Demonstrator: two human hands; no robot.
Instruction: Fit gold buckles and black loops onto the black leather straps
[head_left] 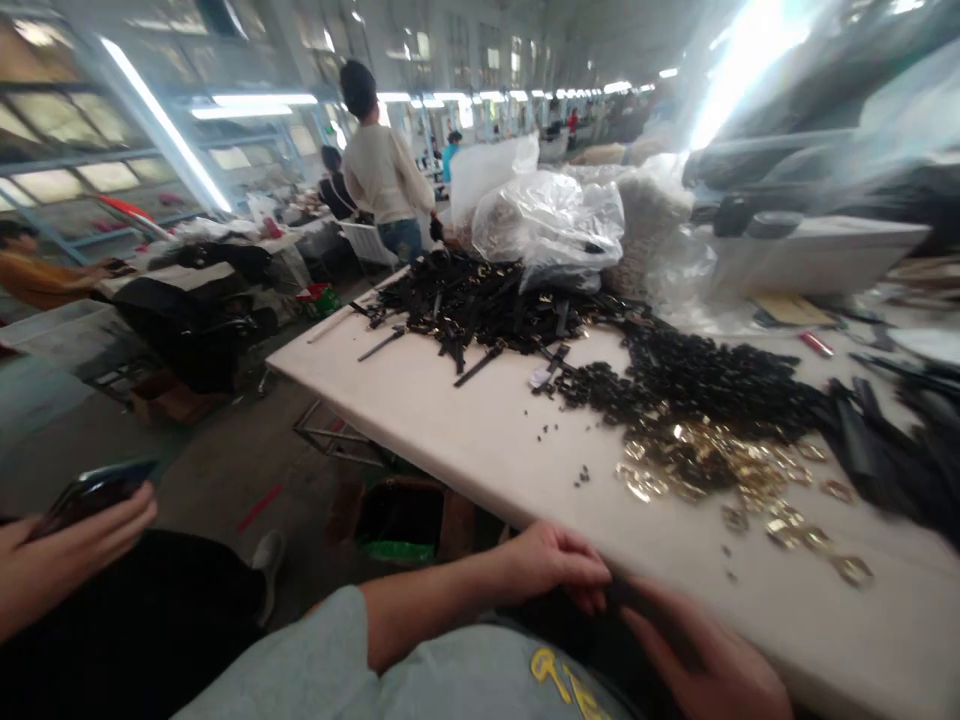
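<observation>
My left hand is at the near edge of the white table, its fingers curled together in a pinch. Whatever they hold is too dark and small to make out. Close to its right, my right hand is smeared by motion, with the fingertips partly hidden at the table edge. A dark patch shows between the two hands. Beyond them on the tabletop lie gold-coloured metal buckles, some loose near the edge, and a heap of small black pieces.
Black straps with metal fittings are piled farther back, beside clear plastic bags. More black strips lie at right. At left, another person's hand holds a phone. An open carton sits under the table.
</observation>
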